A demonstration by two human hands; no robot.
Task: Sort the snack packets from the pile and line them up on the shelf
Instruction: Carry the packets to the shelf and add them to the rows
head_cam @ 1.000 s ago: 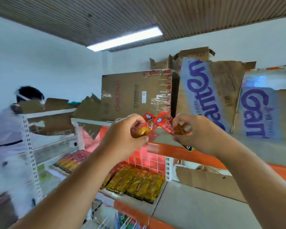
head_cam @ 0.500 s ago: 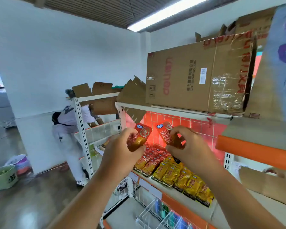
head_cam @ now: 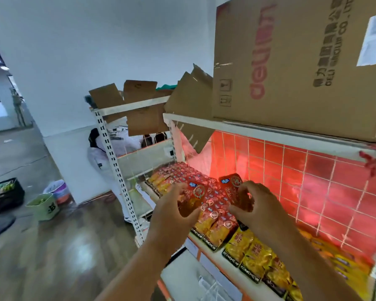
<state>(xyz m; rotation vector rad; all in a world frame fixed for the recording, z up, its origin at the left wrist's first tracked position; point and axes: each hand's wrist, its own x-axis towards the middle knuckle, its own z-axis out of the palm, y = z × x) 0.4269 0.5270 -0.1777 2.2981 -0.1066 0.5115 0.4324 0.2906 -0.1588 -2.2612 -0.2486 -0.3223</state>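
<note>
The shelf point(head_cam: 220, 262) before you holds rows of red-and-yellow packets point(head_cam: 217, 216). Above them your left hand point(head_cam: 174, 216) pinches one packet point(head_cam: 193, 192) in its grip. Your right hand point(head_cam: 258, 205) pinches another packet point(head_cam: 231, 185).

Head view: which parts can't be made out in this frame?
Left packet: lower half behind left hand.
Right packet: lower half behind right hand.
Packet print: blurred, unreadable.
Box: cut by top and right edges.
Person: mostly behind shelf upright.

white shelf point(head_cam: 217, 256), rows of snack packets point(head_cam: 251, 254)
</note>
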